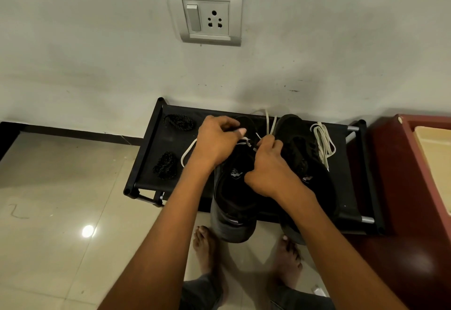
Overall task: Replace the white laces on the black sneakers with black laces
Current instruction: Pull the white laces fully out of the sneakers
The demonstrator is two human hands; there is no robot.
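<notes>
A black shoe rack (156,163) against the wall carries both black sneakers, toes to the wall, at working height; the right sneaker (305,153) looks unlaced, its white lace (323,143) bundled beside it; two coiled black laces (179,122) wait at the rack's left; on the left sneaker (234,187), left hand (214,141) and right hand (271,165) curl fingers, pinching its white lace (188,153), seemingly drawing it from the eyelets.

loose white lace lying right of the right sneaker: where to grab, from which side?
Pinch the loose white lace at its gathered middle, where the strands bunch together, coming from above with fingers closing across them. It lies flat on the black rack, with the right sneaker close alongside.
</notes>
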